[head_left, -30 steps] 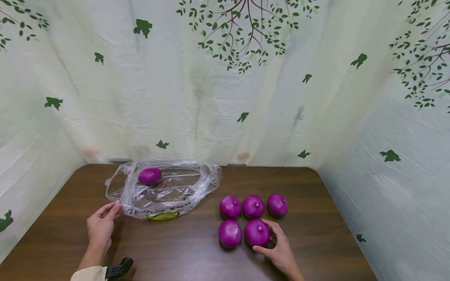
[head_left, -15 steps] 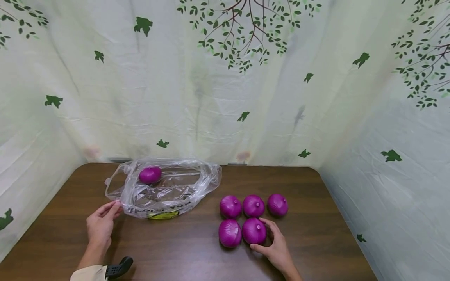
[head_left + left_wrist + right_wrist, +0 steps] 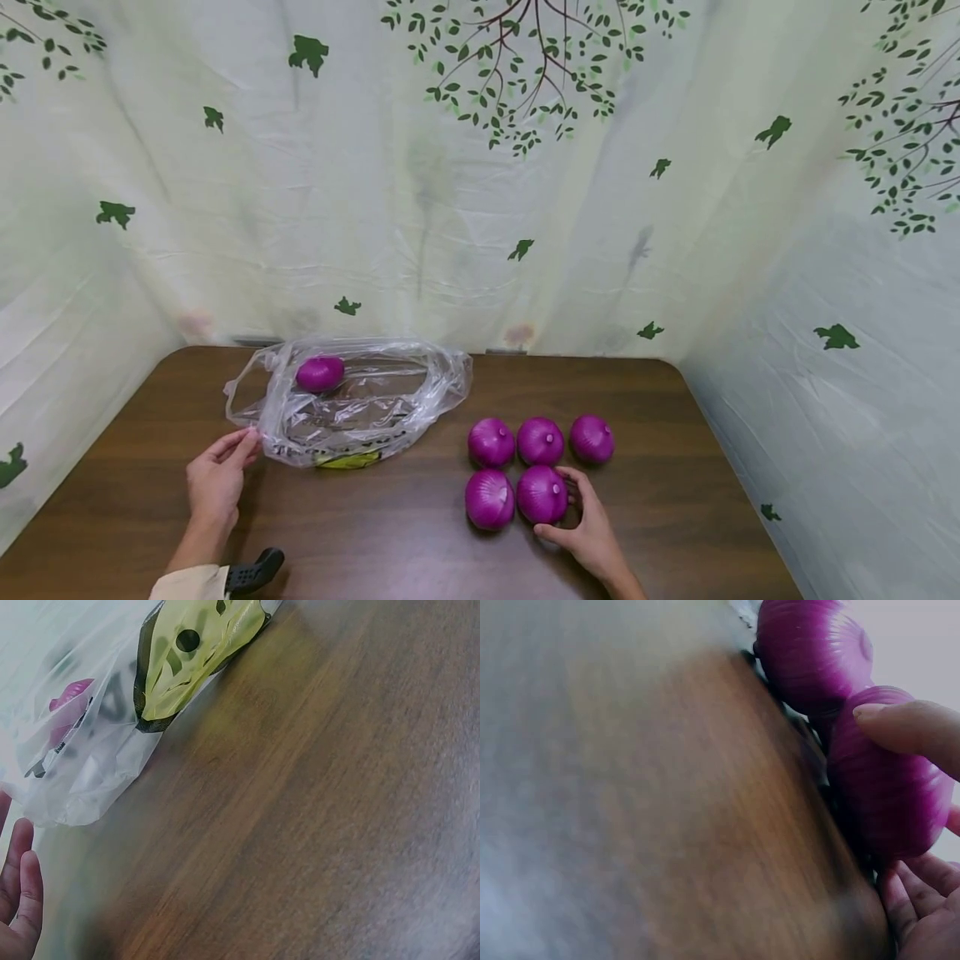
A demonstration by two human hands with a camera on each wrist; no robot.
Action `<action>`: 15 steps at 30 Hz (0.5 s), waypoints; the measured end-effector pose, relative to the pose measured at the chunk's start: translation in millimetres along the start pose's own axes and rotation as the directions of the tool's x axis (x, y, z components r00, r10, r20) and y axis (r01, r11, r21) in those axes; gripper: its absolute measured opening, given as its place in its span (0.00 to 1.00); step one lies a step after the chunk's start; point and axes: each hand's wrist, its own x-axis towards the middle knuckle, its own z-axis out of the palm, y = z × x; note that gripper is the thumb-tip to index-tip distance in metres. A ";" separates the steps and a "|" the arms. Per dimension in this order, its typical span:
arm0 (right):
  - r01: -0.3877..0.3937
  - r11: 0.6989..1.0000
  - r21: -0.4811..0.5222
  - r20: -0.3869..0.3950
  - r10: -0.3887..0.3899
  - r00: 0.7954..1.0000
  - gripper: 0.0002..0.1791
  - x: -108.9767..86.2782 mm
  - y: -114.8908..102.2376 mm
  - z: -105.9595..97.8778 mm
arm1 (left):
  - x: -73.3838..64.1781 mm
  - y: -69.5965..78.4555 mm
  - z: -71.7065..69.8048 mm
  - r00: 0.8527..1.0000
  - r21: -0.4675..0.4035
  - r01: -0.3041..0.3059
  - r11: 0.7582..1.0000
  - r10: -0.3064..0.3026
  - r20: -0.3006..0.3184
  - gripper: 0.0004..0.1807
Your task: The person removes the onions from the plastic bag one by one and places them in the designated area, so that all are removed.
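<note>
My left hand (image 3: 216,479) pinches the near left edge of a clear plastic bag (image 3: 442,400), which lies with its mouth spread wide. One purple onion (image 3: 320,374) sits inside the bag at its left. In the left wrist view, a yellow print (image 3: 202,652) shows on the bag, with fingers (image 3: 28,892) at the left border. My right hand (image 3: 588,533) grips the front right onion (image 3: 542,494) from its right side, thumb in front. That onion stands on the table beside another onion (image 3: 490,499); in the right wrist view the held onion (image 3: 889,780) fills the grasp.
Behind the front pair, three more onions (image 3: 491,442), (image 3: 540,441), (image 3: 592,439) stand in a row. The brown wooden table (image 3: 360,533) ends against a pale leaf-patterned curtain (image 3: 420,208) at the back and sides. A black strap (image 3: 255,572) circles the left wrist.
My right hand has shifted the front right onion slightly left, towards the onion beside it. The left hand and the bag have stayed in place.
</note>
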 end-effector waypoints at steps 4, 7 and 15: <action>0.036 0.999 0.009 -0.010 -0.036 0.999 0.48 0.2 1.5 0.3 | 1.1 3.0 1.6 1.000 0.022 -0.003 1.000 0.003 0.001 0.04; 0.034 0.999 0.007 -0.003 -0.034 0.999 0.49 -0.3 0.7 0.1 | 0.5 4.1 2.0 1.000 0.029 0.011 1.000 -0.011 -0.005 0.04; 0.027 1.000 0.014 -0.011 -0.027 1.000 0.48 -3.7 -4.2 -2.0 | -1.2 1.8 1.4 1.000 0.004 0.012 1.000 -0.012 0.003 0.03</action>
